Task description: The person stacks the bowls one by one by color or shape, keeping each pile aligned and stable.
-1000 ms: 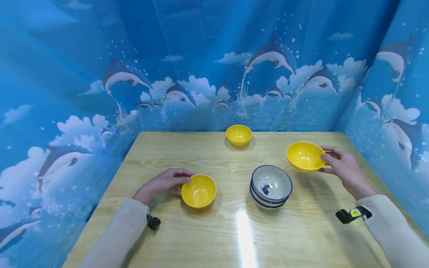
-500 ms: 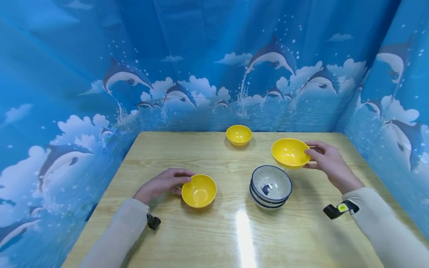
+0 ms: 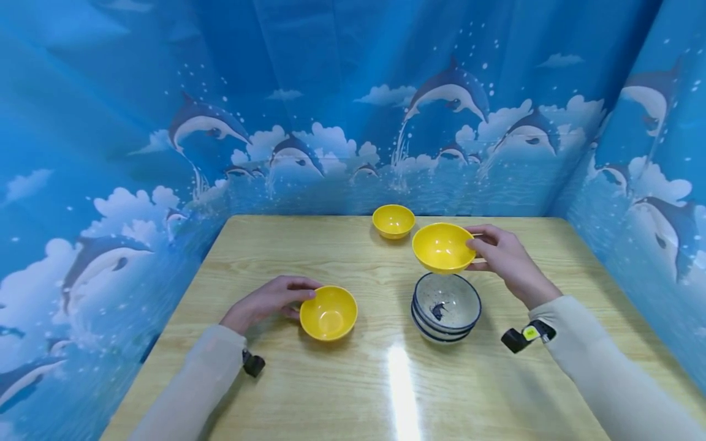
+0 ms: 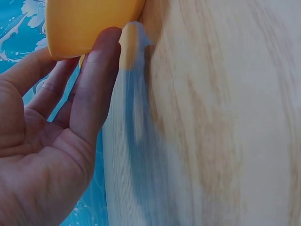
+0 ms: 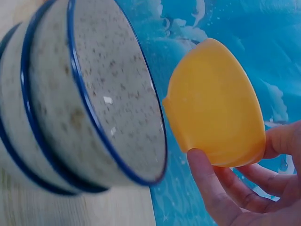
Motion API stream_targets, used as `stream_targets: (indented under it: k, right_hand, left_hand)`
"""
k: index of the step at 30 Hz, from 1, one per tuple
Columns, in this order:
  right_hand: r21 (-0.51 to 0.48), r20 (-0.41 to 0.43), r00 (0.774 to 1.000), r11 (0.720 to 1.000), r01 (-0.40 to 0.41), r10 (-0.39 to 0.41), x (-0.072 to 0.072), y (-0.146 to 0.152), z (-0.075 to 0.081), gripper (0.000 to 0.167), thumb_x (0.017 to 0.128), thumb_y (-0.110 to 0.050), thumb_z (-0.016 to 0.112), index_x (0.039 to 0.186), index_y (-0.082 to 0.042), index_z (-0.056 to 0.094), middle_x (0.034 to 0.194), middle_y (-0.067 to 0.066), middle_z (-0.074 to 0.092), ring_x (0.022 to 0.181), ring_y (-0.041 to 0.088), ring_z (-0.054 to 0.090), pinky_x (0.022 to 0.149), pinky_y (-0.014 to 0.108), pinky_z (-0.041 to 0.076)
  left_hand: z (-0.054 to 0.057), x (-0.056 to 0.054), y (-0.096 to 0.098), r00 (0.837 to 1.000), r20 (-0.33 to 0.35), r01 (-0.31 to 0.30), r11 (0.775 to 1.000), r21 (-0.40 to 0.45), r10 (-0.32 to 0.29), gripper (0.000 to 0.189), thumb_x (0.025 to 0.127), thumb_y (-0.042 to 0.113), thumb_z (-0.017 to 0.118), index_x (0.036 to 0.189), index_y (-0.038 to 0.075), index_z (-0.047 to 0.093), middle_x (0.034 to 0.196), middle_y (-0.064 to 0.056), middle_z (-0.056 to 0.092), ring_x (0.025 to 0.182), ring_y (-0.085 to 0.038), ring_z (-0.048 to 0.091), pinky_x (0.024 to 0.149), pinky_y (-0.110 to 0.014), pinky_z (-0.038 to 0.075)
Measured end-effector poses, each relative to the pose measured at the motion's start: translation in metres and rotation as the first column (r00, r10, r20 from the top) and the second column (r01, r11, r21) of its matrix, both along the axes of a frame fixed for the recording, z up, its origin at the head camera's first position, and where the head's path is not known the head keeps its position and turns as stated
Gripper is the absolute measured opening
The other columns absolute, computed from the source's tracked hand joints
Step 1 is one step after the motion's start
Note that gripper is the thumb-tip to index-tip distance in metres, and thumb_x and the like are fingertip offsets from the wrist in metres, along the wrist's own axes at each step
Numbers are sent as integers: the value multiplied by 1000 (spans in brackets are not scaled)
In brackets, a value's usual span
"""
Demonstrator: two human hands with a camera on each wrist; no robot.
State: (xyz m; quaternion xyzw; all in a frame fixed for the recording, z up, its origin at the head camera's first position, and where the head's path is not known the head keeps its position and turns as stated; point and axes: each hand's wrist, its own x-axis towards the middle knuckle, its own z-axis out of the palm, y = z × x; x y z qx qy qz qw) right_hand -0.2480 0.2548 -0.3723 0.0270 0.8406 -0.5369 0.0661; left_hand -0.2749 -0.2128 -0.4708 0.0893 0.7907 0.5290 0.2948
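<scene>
My left hand (image 3: 276,301) pinches the left rim of a yellow bowl (image 3: 328,313) on the table; in the left wrist view the thumb and fingers hold that bowl (image 4: 89,23) at its edge. Held up in the air, a second yellow bowl (image 3: 443,248) is gripped at its right side by my right hand (image 3: 499,254). It hangs just behind and above a stack of speckled white bowls with blue rims (image 3: 445,309). The right wrist view shows this yellow bowl (image 5: 216,103) apart from the stacked bowls (image 5: 94,94).
A third yellow bowl (image 3: 393,222) stands near the back edge of the wooden table (image 3: 276,245), just left of the raised bowl. Behind and beside the table hangs a blue dolphin-print curtain (image 3: 331,92).
My right hand has carried its yellow bowl leftward, from right of the stack to just behind and above it. The left hand and its bowl stay in place.
</scene>
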Motion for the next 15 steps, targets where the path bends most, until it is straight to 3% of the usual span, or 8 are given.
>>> stream_targets:
  k: [15]
  right_hand:
    - [-58, 29, 997, 996, -70, 72, 6, -47, 2, 54, 116, -24, 51, 165, -3, 41, 158, 25, 52, 130, 36, 66, 94, 34, 67]
  left_hand:
    - [-1, 0, 1, 1000, -1, -5, 1000, -2, 5, 49, 108, 35, 70, 150, 10, 65, 154, -15, 63, 114, -23, 73, 92, -40, 68]
